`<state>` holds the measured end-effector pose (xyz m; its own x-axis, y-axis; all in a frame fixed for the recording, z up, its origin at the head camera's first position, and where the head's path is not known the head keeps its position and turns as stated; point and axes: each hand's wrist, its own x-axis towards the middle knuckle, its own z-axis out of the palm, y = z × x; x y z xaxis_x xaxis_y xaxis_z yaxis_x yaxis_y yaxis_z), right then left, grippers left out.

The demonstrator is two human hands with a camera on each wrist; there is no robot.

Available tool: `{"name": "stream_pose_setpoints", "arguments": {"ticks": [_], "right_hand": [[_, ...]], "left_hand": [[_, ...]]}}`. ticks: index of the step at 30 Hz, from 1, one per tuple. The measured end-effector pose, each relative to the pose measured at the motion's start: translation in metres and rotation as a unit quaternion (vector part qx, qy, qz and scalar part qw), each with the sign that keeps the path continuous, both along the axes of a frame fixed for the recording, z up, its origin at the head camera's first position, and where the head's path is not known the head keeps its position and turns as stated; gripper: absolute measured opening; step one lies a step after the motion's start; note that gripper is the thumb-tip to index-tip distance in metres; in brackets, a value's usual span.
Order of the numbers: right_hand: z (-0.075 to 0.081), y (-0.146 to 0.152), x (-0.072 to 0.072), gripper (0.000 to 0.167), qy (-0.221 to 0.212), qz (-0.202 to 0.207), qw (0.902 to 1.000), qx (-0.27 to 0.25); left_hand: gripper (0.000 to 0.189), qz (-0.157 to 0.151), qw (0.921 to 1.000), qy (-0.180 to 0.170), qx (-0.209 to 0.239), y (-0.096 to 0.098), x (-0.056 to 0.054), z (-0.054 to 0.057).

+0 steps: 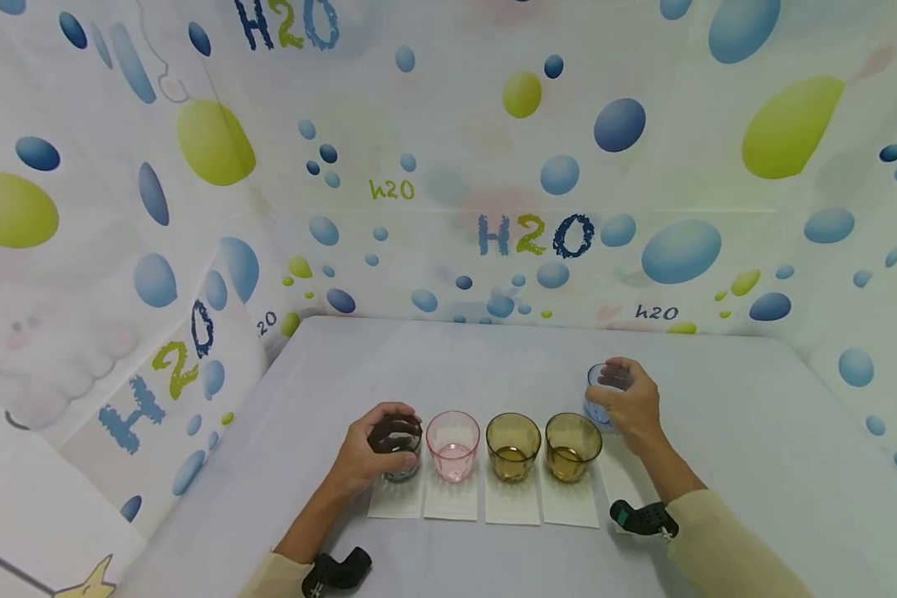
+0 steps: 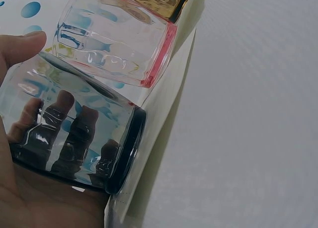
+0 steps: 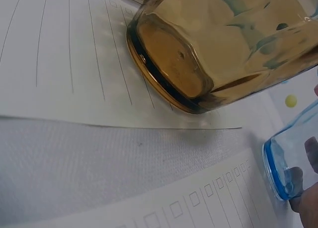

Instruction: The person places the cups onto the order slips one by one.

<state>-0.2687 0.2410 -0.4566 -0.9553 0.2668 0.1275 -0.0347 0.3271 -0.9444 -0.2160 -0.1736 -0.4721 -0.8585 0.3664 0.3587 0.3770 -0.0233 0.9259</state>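
My left hand (image 1: 360, 455) grips a smoky dark glass (image 2: 79, 121) on the leftmost paper strip. In the left wrist view its fingers show through the glass, curled round the far side, with the thumb near the rim. To its right stand a clear pink glass (image 1: 453, 448) and two amber glasses, one in the middle (image 1: 513, 448) and another at the right (image 1: 573, 448). My right hand (image 1: 634, 407) holds a light blue glass (image 3: 285, 163), beyond the amber ones at the back right. Whether the blue glass touches the table, I cannot tell.
Several white paper strips (image 1: 513, 511) lie side by side under the glasses. A rightmost strip (image 3: 198, 203), with printed lines and small squares, lies near my right forearm. White cloth covers the table (image 1: 448, 353). A patterned curtain (image 1: 448, 166) stands behind.
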Motion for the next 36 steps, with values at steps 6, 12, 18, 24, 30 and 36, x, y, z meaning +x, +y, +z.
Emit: {"name": "stream_pose_setpoints", "arguments": {"ticks": [6,12,18,24,30,36], "right_hand": [[0.001,-0.002,0.002,0.055,0.009,0.004,0.9999,-0.007],[0.002,-0.003,0.004,0.055,0.011,0.002,0.9999,-0.006],[0.007,-0.004,0.007,0.054,0.021,-0.008,0.9995,-0.024],[0.014,-0.003,0.013,0.054,0.03,-0.012,0.9992,-0.021],[0.019,-0.004,0.02,0.053,0.041,-0.018,0.9987,-0.026],[0.024,-0.003,0.026,0.052,0.059,-0.031,0.9972,-0.034]], "left_hand": [[0.06,0.0,1.0,-0.005,0.002,-0.001,0.001,0.0],[0.058,0.007,1.0,-0.004,-0.004,-0.001,0.002,0.001],[0.059,0.005,1.0,-0.005,-0.003,-0.001,0.001,0.001],[0.06,0.005,1.0,-0.005,-0.002,0.0,0.001,0.0],[0.058,0.006,1.0,-0.006,-0.002,0.0,0.0,-0.001],[0.058,0.007,1.0,-0.007,-0.001,0.001,0.0,0.001]]}}
